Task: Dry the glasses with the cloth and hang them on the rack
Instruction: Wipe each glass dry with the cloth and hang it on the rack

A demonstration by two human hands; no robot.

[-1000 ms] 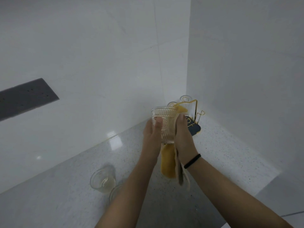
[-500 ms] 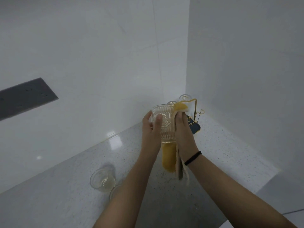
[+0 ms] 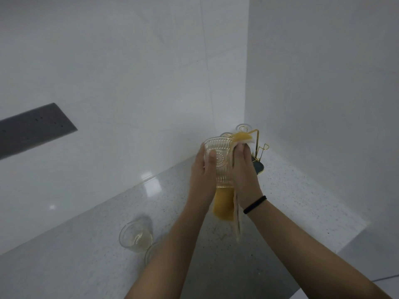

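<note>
Right in the middle of the frame we've got the ribbed glass (image 3: 218, 162) held up off the counter, and both our hands are on it. Our left hand (image 3: 201, 173) is wrapped round its left side, thumb across the front. Our right hand (image 3: 244, 171) has the yellow cloth (image 3: 224, 203) clamped against the glass's right side, one end poking out above the fingers and the rest dangling below the base.

Compared with a second ago, not a lot: the glass has slid a touch lower and left in the picture, and our left thumb has crept further across the front. So we'd say we're still rubbing and turning it, not hanging it yet. Can't tell if the inside's been wiped.

Just behind our right hand, tucked in the corner where the two walls meet, is the gold wire rack (image 3: 258, 145) on its dark base. Two glasses are already on it: the near one (image 3: 226, 134) peeks over the rim of the one we're holding, the far one (image 3: 243, 127) sits up and right of that.

Lower left of the frame, a clear glass (image 3: 136, 236) waits on the speckled counter (image 3: 302, 190), with another rim (image 3: 151, 252) half hidden by our left forearm. So, roughly halfway through, we reckon.
</note>
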